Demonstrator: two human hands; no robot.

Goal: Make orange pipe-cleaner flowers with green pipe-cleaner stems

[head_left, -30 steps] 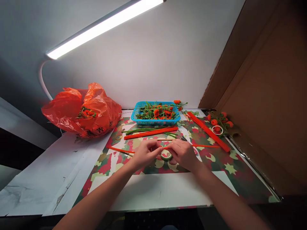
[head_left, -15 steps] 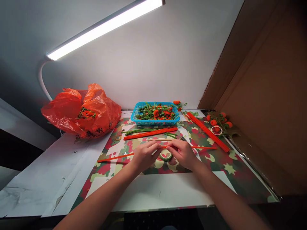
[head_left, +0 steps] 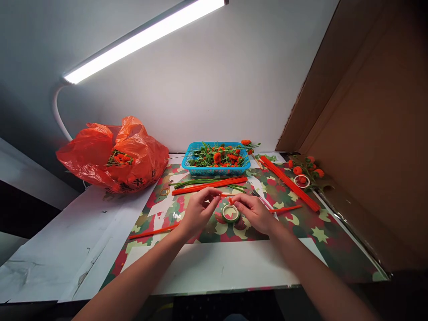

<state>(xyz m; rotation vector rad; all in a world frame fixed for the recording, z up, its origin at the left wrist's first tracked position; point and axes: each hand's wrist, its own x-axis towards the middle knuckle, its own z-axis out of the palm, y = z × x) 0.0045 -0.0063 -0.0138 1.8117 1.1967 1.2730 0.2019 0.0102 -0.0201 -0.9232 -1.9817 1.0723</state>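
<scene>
My left hand [head_left: 199, 211] is closed, thumb and forefinger near each other. From under it an orange pipe cleaner [head_left: 152, 232] runs out to the left, and a bit of orange shows by the fingertips. My right hand [head_left: 256, 213] pinches another length of orange pipe cleaner [head_left: 286, 209]. Its short fuzzy end rises from the fingertips, and its tail emerges to the right. A gap now separates the two hands. Whether the two orange lengths join is hidden. Just below, between the hands, a roll of green tape [head_left: 230, 213] lies on the patterned mat [head_left: 321, 236].
Behind my hands lie orange pipe cleaners [head_left: 209, 185] and green stems [head_left: 187, 182]. A blue basket [head_left: 217, 170] holds orange flowers. An orange plastic bag [head_left: 140, 151] stands left, another orange bundle [head_left: 290, 185] right. Flowers with a white ring [head_left: 302, 181] lie near the cardboard wall [head_left: 368, 147].
My hands have moved slightly apart, opening a gap over the tape roll. The left orange length has dropped lower, and a short orange end now shows at my right fingertips.
</scene>
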